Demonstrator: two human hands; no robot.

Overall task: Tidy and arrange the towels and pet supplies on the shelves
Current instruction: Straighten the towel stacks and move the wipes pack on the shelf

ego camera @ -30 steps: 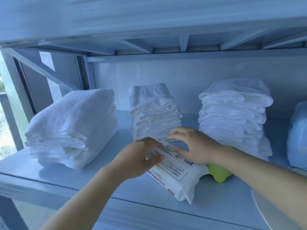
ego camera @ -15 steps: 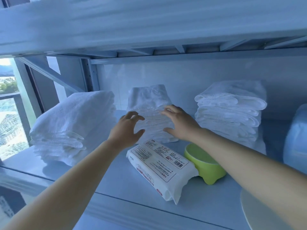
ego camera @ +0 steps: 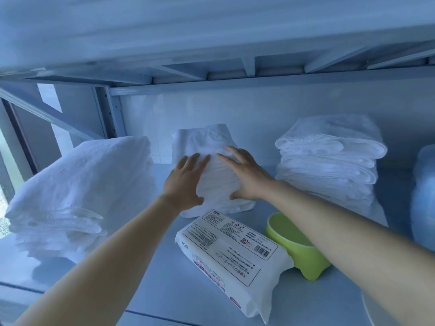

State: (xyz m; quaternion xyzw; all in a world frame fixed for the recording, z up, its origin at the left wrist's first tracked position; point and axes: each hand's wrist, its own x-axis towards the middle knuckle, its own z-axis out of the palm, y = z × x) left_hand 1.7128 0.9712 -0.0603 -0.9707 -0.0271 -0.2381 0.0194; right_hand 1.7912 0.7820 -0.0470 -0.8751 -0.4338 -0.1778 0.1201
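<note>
Three stacks of folded white towels stand on the shelf (ego camera: 164,278). Both my hands lie on the front of the narrow middle towel stack (ego camera: 207,142): my left hand (ego camera: 186,182) on its left side, my right hand (ego camera: 244,177) on its right side, fingers straight and spread against the cloth. A wide towel stack (ego camera: 77,194) sits at the left and a tall towel stack (ego camera: 329,161) at the right. In front lies a white pack of pet wipes (ego camera: 233,257), leaning on a green bowl (ego camera: 299,252) under my right forearm.
A pale blue soft package (ego camera: 423,196) stands at the far right edge. A round white plate edge (ego camera: 369,311) shows at the bottom right. The upper shelf's underside (ego camera: 211,43) hangs low overhead. A window is at the far left.
Both hands left the pack of wipes and reached back to the middle towel stack, where they now press against its front. The pack lies still on the shelf.
</note>
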